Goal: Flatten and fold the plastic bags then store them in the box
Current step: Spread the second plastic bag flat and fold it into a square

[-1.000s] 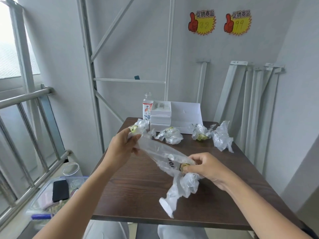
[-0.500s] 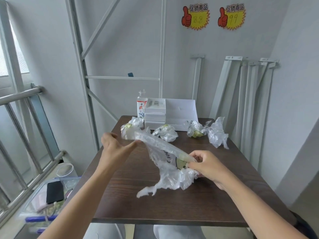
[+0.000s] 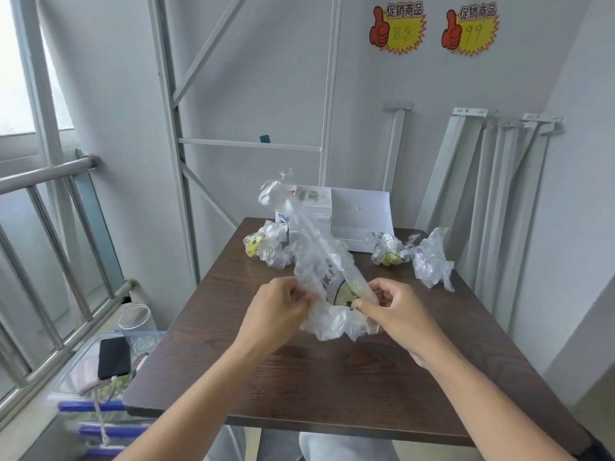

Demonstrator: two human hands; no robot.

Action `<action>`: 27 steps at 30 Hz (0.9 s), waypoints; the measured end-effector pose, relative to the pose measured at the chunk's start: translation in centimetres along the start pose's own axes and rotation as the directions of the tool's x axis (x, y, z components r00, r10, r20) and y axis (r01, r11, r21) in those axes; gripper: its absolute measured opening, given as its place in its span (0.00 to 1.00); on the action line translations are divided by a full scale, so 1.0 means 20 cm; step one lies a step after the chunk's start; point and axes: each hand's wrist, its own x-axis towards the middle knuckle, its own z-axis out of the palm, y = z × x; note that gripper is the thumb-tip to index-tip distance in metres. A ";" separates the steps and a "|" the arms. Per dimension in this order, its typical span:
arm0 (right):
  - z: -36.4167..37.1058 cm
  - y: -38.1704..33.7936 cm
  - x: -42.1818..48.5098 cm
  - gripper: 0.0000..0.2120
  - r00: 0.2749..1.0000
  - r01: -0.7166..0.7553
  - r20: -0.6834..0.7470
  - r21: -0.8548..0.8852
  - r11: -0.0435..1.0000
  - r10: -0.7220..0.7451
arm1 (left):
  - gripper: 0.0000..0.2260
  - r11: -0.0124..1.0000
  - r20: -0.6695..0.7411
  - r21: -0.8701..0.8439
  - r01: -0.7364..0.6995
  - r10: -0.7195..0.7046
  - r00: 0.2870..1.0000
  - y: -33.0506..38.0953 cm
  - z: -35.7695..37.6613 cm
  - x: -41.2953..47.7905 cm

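Two hands pinch one clear plastic bag (image 3: 321, 261) above the surface (image 3: 332, 377): left hand (image 3: 276, 314) curled on its left edge, right hand (image 3: 396, 314) on its right, its tail standing upward. Three crumpled bags (image 3: 432, 257) lie beyond, near the white box (image 3: 361, 211).

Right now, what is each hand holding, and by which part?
Both hold one crumpled clear plastic bag: the left hand pinches its lower left edge, the right hand its lower right.
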 end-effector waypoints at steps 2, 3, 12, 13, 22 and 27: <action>-0.04 0.01 0.01 0.01 0.998 -0.069 0.017 0.059 0.996 0.068 | 0.16 1.000 -0.043 -0.008 0.012 -0.012 0.999 -0.05 -0.02 0.01; -0.06 0.03 0.02 0.01 0.992 -0.120 0.037 0.110 0.987 0.117 | 0.17 1.000 -0.051 -0.012 0.020 -0.020 0.999 -0.09 -0.04 0.01; -0.22 0.13 0.07 0.07 0.921 -0.349 0.214 0.090 0.933 0.324 | 0.16 1.000 0.248 -0.009 0.029 -0.026 0.968 -0.30 -0.20 -0.01; -0.23 0.13 0.08 0.07 0.922 -0.338 0.220 0.051 0.940 0.320 | 0.16 0.999 0.251 0.025 0.022 -0.027 0.968 -0.30 -0.22 -0.01; -0.37 0.14 0.13 0.04 0.947 -0.269 0.143 -0.139 0.953 0.288 | 0.13 0.885 0.415 -0.301 0.357 -0.215 0.884 -0.42 -0.42 -0.03; -0.41 0.13 0.12 0.05 0.958 -0.181 0.192 -0.182 0.967 0.215 | 0.13 0.709 0.428 -0.516 0.480 -0.272 0.862 -0.47 -0.47 -0.05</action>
